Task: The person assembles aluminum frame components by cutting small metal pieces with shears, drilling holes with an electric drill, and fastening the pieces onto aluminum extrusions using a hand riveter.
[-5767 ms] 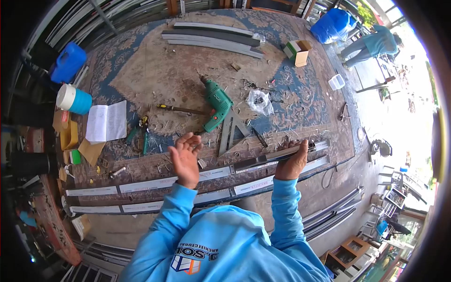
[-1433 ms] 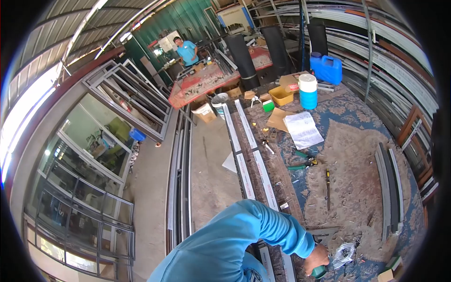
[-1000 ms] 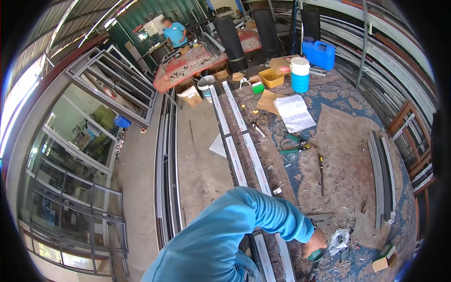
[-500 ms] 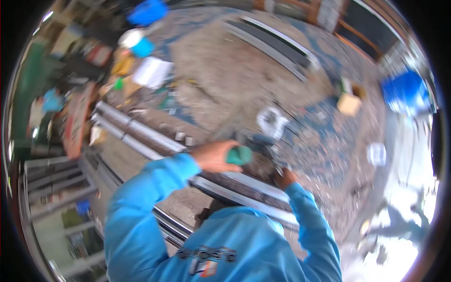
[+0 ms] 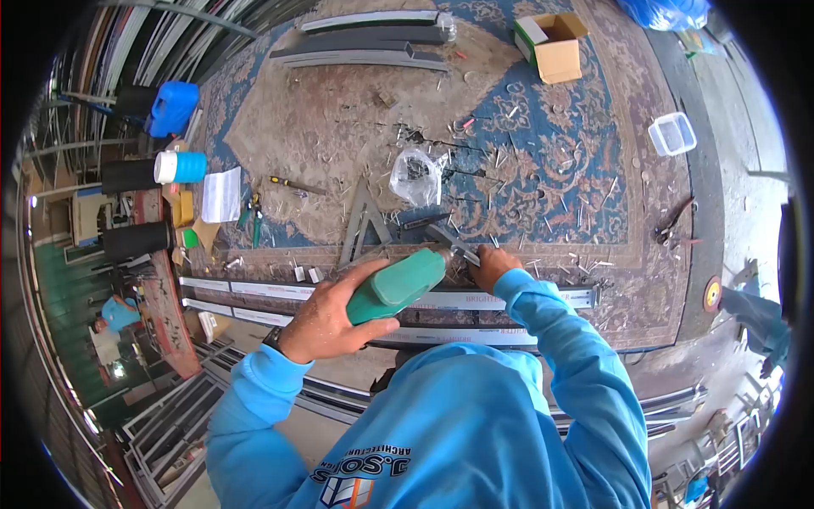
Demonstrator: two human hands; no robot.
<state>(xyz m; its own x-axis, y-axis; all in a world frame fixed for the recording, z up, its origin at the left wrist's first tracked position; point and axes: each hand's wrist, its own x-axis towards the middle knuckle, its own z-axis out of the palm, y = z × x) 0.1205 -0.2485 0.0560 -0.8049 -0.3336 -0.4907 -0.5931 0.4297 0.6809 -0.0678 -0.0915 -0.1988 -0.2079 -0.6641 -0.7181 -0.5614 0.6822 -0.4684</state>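
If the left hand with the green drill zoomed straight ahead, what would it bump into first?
Probably the grey metal piece at the right hand, just past the far end of the green drill in the left hand. They might already touch; depth is unclear.
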